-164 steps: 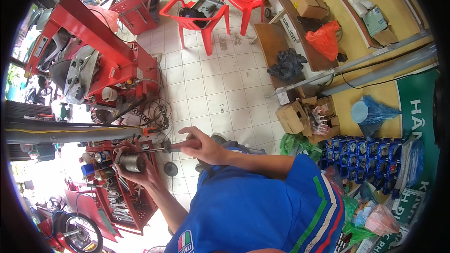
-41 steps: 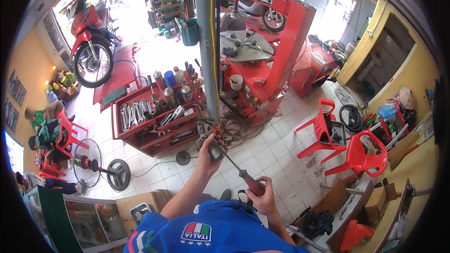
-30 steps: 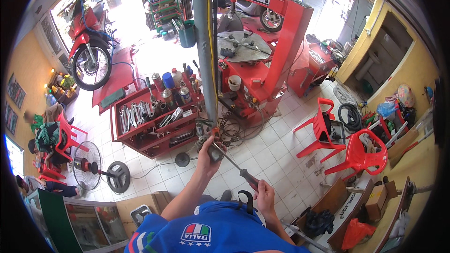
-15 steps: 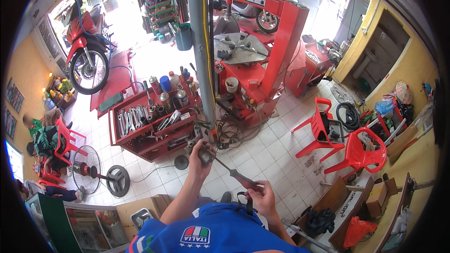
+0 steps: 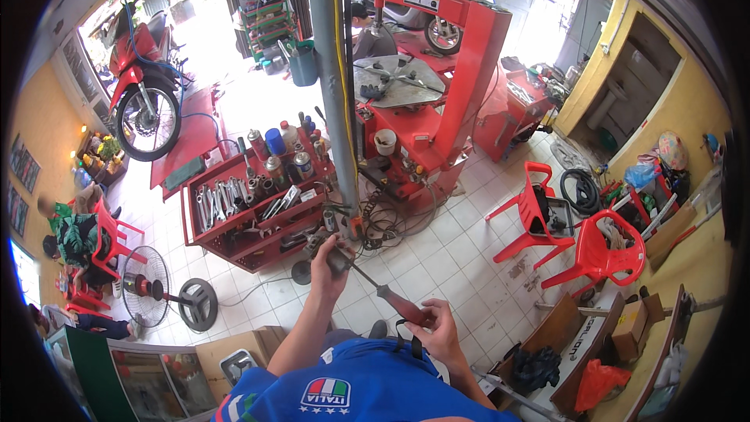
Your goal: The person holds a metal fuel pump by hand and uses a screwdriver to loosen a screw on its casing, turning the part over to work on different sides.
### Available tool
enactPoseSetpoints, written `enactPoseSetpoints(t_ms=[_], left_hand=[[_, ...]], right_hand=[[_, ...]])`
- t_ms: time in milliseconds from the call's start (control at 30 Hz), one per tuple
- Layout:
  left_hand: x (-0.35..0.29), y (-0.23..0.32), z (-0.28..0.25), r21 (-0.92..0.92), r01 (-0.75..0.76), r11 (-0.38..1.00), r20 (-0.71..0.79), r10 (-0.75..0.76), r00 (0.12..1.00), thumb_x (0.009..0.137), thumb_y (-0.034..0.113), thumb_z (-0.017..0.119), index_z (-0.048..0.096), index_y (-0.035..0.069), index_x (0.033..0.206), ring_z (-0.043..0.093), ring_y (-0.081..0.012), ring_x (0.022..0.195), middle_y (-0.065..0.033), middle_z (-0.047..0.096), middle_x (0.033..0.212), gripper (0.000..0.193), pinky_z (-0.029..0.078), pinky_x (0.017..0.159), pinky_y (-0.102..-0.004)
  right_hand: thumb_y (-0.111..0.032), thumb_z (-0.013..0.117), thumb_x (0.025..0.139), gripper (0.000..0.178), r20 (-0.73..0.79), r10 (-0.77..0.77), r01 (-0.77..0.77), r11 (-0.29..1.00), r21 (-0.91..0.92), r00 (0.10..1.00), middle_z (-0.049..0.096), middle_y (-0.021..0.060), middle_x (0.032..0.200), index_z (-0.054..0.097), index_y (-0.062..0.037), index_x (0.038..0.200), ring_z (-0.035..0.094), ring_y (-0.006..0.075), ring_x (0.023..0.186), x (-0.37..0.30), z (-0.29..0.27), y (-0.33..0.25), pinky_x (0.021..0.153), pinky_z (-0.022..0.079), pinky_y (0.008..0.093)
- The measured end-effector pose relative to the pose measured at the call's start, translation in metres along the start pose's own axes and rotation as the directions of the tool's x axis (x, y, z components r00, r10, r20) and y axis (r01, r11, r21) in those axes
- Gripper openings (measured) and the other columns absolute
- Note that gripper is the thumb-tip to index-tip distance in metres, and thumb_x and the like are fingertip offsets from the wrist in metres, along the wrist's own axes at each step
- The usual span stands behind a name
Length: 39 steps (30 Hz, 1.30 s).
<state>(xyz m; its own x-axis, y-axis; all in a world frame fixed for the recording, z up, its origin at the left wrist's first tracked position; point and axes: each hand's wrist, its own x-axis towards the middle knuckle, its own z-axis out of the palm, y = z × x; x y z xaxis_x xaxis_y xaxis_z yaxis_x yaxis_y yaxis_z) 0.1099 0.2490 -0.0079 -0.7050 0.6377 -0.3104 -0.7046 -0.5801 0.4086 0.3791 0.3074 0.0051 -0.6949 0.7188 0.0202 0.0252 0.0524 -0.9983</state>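
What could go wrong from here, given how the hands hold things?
Slip: the screwdriver in the right hand points at the metal part in the left hand, so it might jab that hand.
Drop: the part is held in the air; a loosened grip could send it onto the tiled floor.

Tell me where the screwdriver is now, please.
The screwdriver is below centre in the head view, handle in the right hand, shaft toward the metal part in the left hand.

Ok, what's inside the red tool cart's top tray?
Wrenches lie toward its left, with cans standing toward the right. Whatever lies beneath them is covered and can't be seen.
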Motion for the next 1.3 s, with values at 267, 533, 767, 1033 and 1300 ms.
enactPoseSetpoints(t_ms=[267,533,767,1033,1300], left_hand=[[-0.003,-0.004,0.003,-0.008,0.020,1.000,0.042,-0.020,0.999,0.092,0.012,0.065,0.049,0.024,0.132,0.062,-0.0113,0.090,-0.0008,0.064,0.104,0.044,0.051,0.083,-0.0384],[0.003,-0.006,-0.001,0.022,-0.027,0.999,0.057,0.026,0.998,0.096,0.014,0.062,0.056,0.018,0.123,0.062,-0.0121,0.090,-0.0040,0.065,0.105,0.029,0.051,0.082,-0.0364],[0.005,-0.009,0.002,0.031,0.039,0.999,0.113,-0.042,0.993,0.097,0.017,0.062,0.056,0.012,0.121,0.062,-0.0126,0.091,-0.0060,0.064,0.107,0.026,0.051,0.083,-0.0342],[0.007,-0.013,0.006,0.039,0.076,0.996,0.089,-0.079,0.993,0.096,0.018,0.063,0.057,0.008,0.116,0.060,-0.0111,0.088,-0.0033,0.063,0.102,0.024,0.050,0.084,-0.0321],[0.004,-0.010,0.009,0.032,0.077,0.997,0.157,-0.081,0.984,0.097,0.020,0.062,0.057,0.011,0.118,0.058,-0.0097,0.090,-0.0034,0.061,0.105,0.023,0.050,0.085,-0.0313]], right_hand=[[-0.019,0.060,0.100,0.030,0.096,0.304,-0.313,0.945,0.092,0.948,0.068,0.0131,0.091,0.054,0.0065,0.115,0.066,0.0128,0.076,-0.004,-0.006,0.014,0.069,0.053,0.0255],[-0.015,0.064,0.097,0.037,-0.081,0.071,-0.067,0.997,0.050,0.994,0.067,0.0115,0.091,0.045,0.0010,0.125,0.066,0.0146,0.077,-0.004,0.002,-0.005,0.070,0.053,0.0268],[-0.022,0.058,0.101,0.033,0.011,0.355,-0.355,0.933,0.061,0.935,0.067,0.0096,0.088,0.054,0.0044,0.121,0.063,0.0126,0.072,-0.007,-0.008,0.000,0.070,0.051,0.0276],[-0.022,0.053,0.104,0.033,-0.152,0.137,-0.129,0.990,0.060,0.979,0.065,0.0092,0.086,0.046,-0.0002,0.127,0.063,0.0129,0.074,-0.013,-0.001,-0.021,0.070,0.052,0.0292],[-0.022,0.057,0.102,0.029,-0.005,0.364,-0.364,0.931,-0.025,0.931,0.062,0.0063,0.075,0.053,0.0012,0.118,0.061,0.0134,0.072,-0.009,-0.008,-0.014,0.067,0.050,0.0298]])
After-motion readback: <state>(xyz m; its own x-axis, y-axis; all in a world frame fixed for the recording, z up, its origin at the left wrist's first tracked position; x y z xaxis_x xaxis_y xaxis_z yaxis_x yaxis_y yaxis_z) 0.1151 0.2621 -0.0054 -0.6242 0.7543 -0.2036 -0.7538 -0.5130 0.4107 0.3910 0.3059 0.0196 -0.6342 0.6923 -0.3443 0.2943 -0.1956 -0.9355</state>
